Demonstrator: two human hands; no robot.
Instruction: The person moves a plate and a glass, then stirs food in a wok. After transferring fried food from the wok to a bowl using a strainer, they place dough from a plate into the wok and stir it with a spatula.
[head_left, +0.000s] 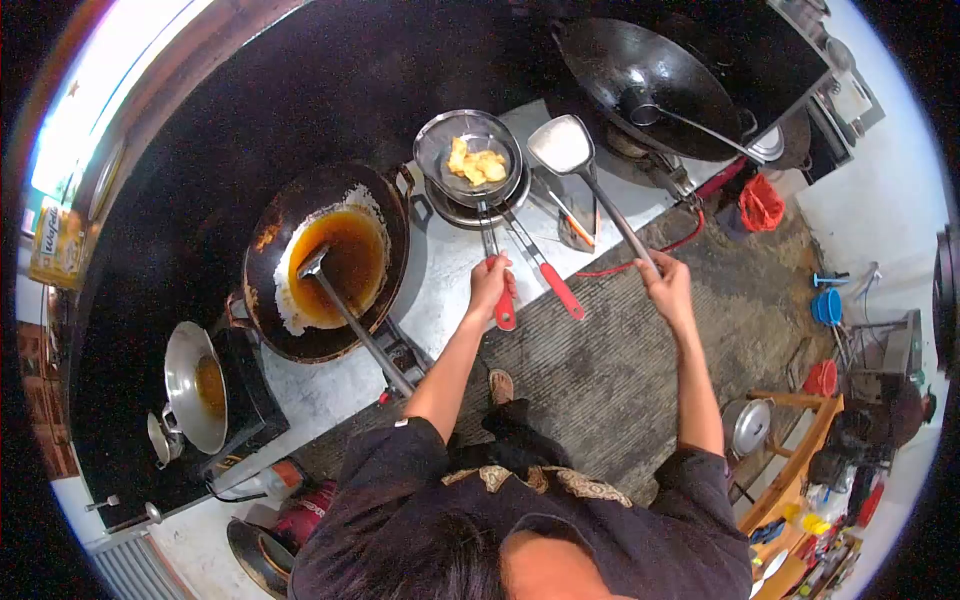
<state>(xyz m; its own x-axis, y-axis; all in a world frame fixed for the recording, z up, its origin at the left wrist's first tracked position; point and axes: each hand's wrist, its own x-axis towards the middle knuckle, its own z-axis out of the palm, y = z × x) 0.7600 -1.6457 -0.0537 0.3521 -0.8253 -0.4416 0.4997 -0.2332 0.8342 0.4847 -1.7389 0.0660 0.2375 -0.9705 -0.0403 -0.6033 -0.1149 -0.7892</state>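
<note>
My left hand (pixel 490 287) is closed round the red handle of a mesh strainer (pixel 436 150), which holds pale yellow fried pieces (pixel 477 163). The strainer is above a metal bowl (pixel 462 213) on the counter; a second red handle (pixel 562 292) sticks out beside it. In my right hand (pixel 664 283) is the long handle of a metal spatula (pixel 560 145), its wide blade raised to the right of the strainer. To the left, a dark wok (pixel 270 325) contains brown oil (pixel 350 250), with a long-handled ladle (pixel 345 310) resting in it.
A large black wok (pixel 650 65) with a ladle sits at the back right. A smaller pan (pixel 185 375) stands at the left. The metal counter (pixel 440 275) runs between them. An orange-red bag (pixel 762 204) and a wooden table (pixel 815 435) are on the right.
</note>
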